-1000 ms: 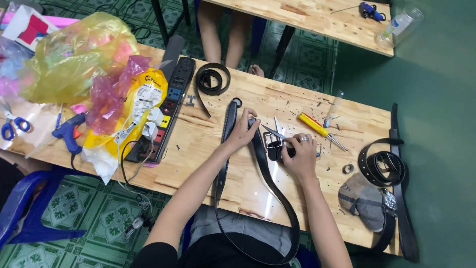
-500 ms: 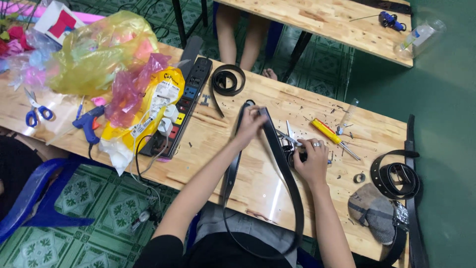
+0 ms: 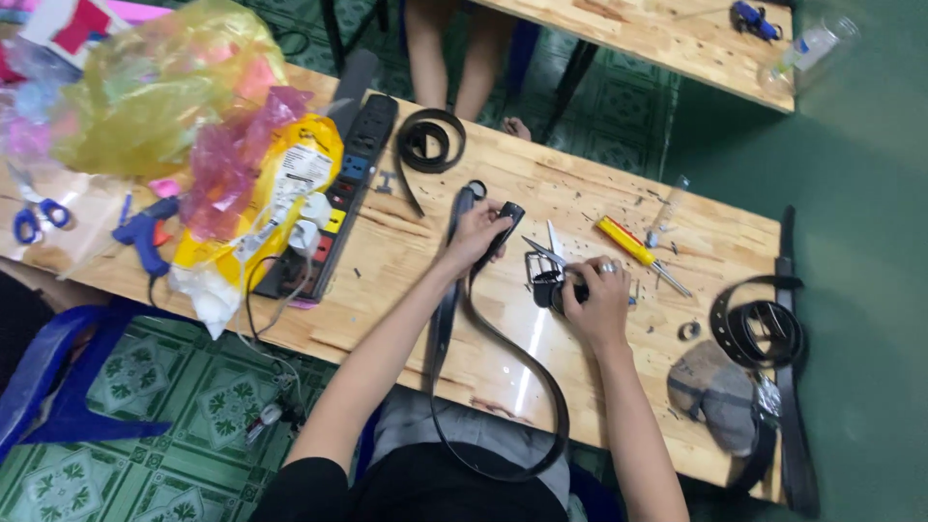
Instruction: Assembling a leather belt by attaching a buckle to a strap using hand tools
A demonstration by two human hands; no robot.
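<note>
I see my left hand (image 3: pixel 476 232) clenched around the dark end of a long black leather belt (image 3: pixel 503 358), fingers (image 3: pixel 498 215) wrapped over it just above the light wooden desk (image 3: pixel 406 251). From that grip the belt runs toward me, drops over the near edge of the desk, loops in front of my lap and climbs back up to my right hand (image 3: pixel 597 302). My right hand grasps the belt's other end at a metal buckle (image 3: pixel 544 280), fingers curled on top with a ring on one of them; the buckle sits on the desk just beside a pair of small metal scissors (image 3: pixel 547 249), whose blades point away from me.

Right of my right hand lies a screwdriver with a yellow and red handle (image 3: pixel 628 246), near but not touching, with small dark scraps scattered around it. Further right, a coiled black belt (image 3: pixel 756 333) rests near the desk's end, and a grey fabric pouch (image 3: pixel 710 391) lies just beside it at the near edge.

Left of my left hand, another rolled black belt (image 3: pixel 430 140) lies near the far edge. Beside it, a black power strip with coloured switches (image 3: pixel 338 193) stretches diagonally, white plugs in it. Further left I see a yellow plastic bag (image 3: pixel 280 188), crumpled pink and yellow cellophane (image 3: pixel 164 87), a blue glue gun (image 3: pixel 145 232) and blue-handled scissors (image 3: pixel 34 217). Someone's bare legs (image 3: pixel 454 53) stand beyond the desk.
</note>
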